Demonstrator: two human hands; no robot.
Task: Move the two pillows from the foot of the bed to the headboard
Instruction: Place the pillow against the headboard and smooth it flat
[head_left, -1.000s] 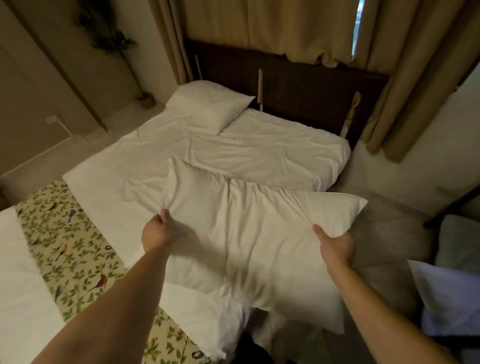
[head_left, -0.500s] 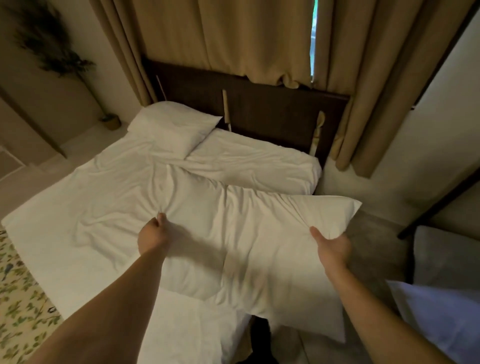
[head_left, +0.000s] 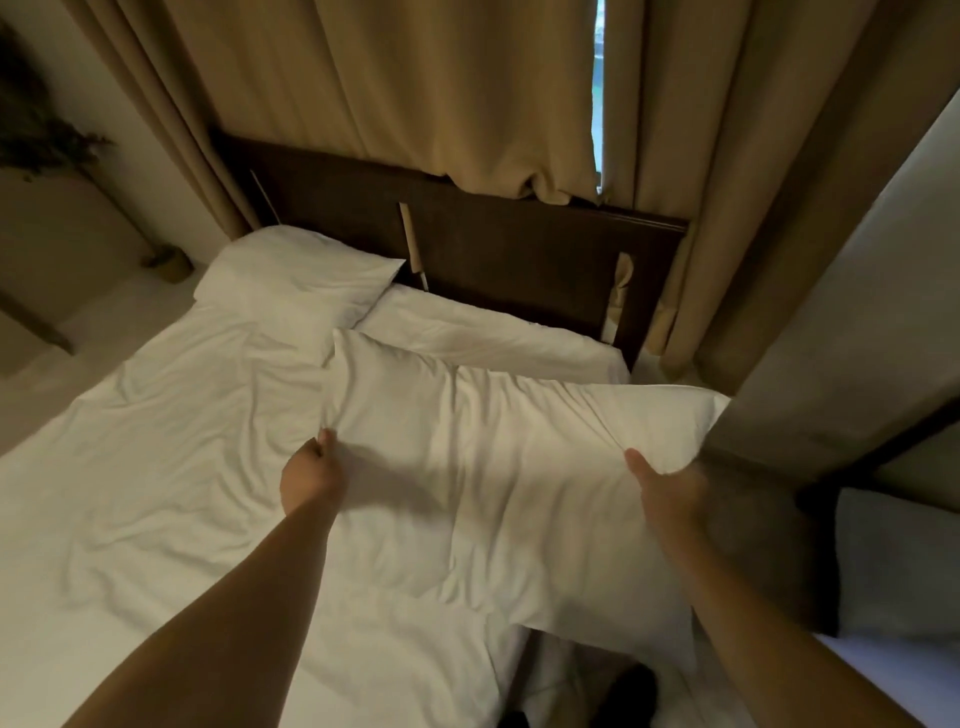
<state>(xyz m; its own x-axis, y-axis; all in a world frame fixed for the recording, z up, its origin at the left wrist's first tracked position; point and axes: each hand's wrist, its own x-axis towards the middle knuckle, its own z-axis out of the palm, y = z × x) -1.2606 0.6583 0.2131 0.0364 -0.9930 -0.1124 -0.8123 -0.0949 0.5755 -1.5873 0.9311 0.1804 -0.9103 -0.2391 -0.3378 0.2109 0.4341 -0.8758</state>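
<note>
2 white pillows are in view. The carried pillow is held up over the bed's right edge, its far corners reaching toward the head end and its near right part hanging out past the mattress. The left hand pinches its left edge in a closed fist, and the right hand clamps its right end, thumb on top and the other fingers hidden underneath. The second pillow lies flat at the head-left corner of the bed, its top edge against the dark wooden headboard. Next to it, the head-right part of the bed holds only the rumpled white duvet, which covers the whole mattress; nothing lies on it between the carried pillow and the headboard. Beige curtains hang behind the headboard, their hem bunched on its top rail, with 1 narrow bright gap between the panels. A potted plant stands by the wall off the bed's left side. Off the right edge, near the right forearm, sits 1 grey cushion on a pale surface.
</note>
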